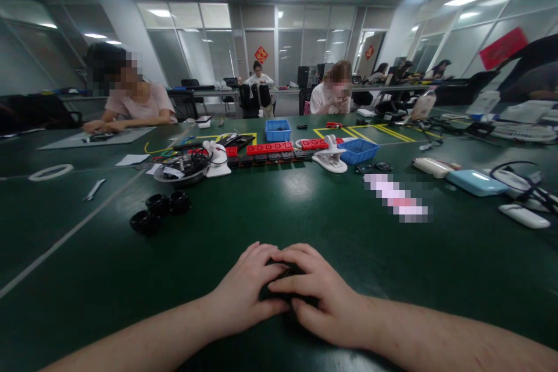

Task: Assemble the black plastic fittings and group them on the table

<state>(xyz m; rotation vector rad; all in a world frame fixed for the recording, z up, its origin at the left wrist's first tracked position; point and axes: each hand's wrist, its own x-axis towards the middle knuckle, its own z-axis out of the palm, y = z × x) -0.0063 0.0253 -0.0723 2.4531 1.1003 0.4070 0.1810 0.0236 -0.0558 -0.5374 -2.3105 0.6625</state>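
Observation:
My left hand (246, 285) and my right hand (325, 296) meet low in the middle of the head view, just above the green table. Their fingers are curled around a small dark object (285, 272) that lies between them. Only a black, slightly shiny bit of it shows; the fingers hide its shape. My right fingers reach over it and overlap the left ones. Farther off to the left stand three black, rounded, hollow-looking parts (158, 204), close together on the tabletop.
A metal bowl (183, 176) of black parts and cables stands beyond, beside white clip bases (330, 157) and a row of red and black blocks (270, 150). Blue bins (358, 151), glasses (374, 168) and a light-blue case (477, 182) lie rightward. Co-workers sit across the table (244, 209).

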